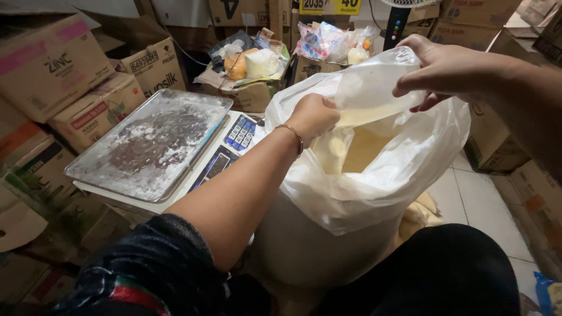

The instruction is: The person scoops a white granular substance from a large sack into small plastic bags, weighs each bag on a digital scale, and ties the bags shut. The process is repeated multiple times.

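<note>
Both grips clamped on small clear bag (374, 88), thin, crumpled, pale yellow powder inside: left hand (313, 117), right hand (442, 67).

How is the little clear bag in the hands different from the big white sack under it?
The small clear bag is see-through and held up in the air by the left hand and right hand; the big white sack is cloudy white and stands on the floor. The small bag holds only a little pale yellowish powder; the sack is far larger, its mouth folded open over much more. Both are plastic and hold the same pale powder.
</note>
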